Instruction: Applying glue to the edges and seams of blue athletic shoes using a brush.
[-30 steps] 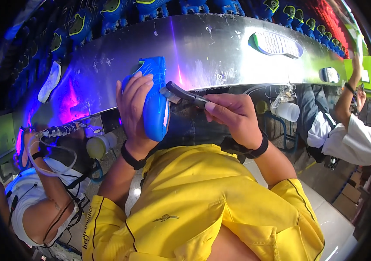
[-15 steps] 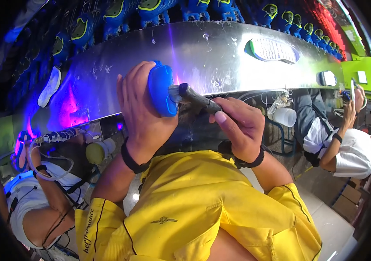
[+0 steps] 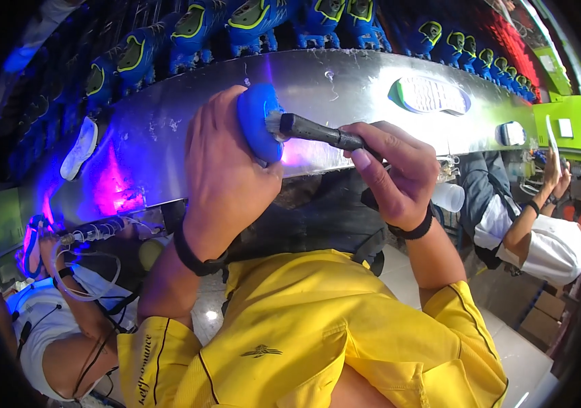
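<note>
My left hand [image 3: 219, 160] is wrapped round a blue rounded shoe part [image 3: 256, 126], held up over the edge of a metal bench. Most of the part lies hidden behind the palm and fingers. A brush [image 3: 321, 132] with a dark handle and pale bristles is gripped near the end of its handle by my right hand [image 3: 399, 166], between thumb and fingers. Its bristles touch the right side of the blue part. The brush lies nearly level, tilted slightly down to the right.
On the metal bench [image 3: 345, 88] lie a white treaded sole [image 3: 430, 95] at right and another pale sole [image 3: 79, 149] at left. Blue shoes [image 3: 253, 24] line the far side. Co-workers sit left [image 3: 59, 333] and right [image 3: 535, 234], each handling something.
My right hand has moved right and a little up, and the brush handle has swung closer to level. The blue shoe part has turned slightly, with the bristles still against it.
</note>
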A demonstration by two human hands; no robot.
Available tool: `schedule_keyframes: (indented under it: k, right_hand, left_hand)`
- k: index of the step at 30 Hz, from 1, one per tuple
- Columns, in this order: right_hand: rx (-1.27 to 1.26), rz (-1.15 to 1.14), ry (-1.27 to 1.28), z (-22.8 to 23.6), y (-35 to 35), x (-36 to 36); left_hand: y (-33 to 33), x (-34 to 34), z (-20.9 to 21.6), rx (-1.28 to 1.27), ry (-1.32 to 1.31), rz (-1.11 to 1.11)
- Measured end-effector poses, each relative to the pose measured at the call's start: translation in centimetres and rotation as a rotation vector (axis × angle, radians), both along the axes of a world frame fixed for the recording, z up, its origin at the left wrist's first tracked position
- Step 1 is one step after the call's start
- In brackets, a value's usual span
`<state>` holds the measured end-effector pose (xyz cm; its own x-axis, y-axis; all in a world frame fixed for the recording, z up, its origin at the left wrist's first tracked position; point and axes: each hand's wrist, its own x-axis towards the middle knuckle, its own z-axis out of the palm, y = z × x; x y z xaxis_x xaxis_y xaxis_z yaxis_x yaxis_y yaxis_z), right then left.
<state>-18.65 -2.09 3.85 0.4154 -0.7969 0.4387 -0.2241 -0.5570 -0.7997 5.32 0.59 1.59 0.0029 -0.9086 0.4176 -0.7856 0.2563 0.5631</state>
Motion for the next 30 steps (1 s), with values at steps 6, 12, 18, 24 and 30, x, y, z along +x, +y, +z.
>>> schedule_keyframes:
  k: [6, 12, 18, 24, 30]
  right_hand:
    - [0.065, 0.007, -0.081, -2.3, -1.6, 1.4]
    - [0.198, 0.017, -0.202, -4.5, -2.0, 2.3]
    - [0.267, 0.003, -0.237, -6.5, -1.5, 2.3]
    - [0.262, -0.025, -0.100, -7.7, -0.7, 1.4]
    - [0.305, -0.127, -0.083, -8.9, 0.6, 1.1]
  left_hand:
    - [-0.7, 1.3, 0.4, 0.159, 0.046, -0.021]
    - [-1.5, 2.1, 0.9, 0.323, 0.130, -0.023]
    - [-2.9, 2.5, 1.7, 0.337, 0.087, -0.070]
    - [-3.8, 3.7, 1.1, 0.376, 0.038, -0.071]
    - [-3.9, 6.3, -0.6, 0.409, 0.037, -0.085]
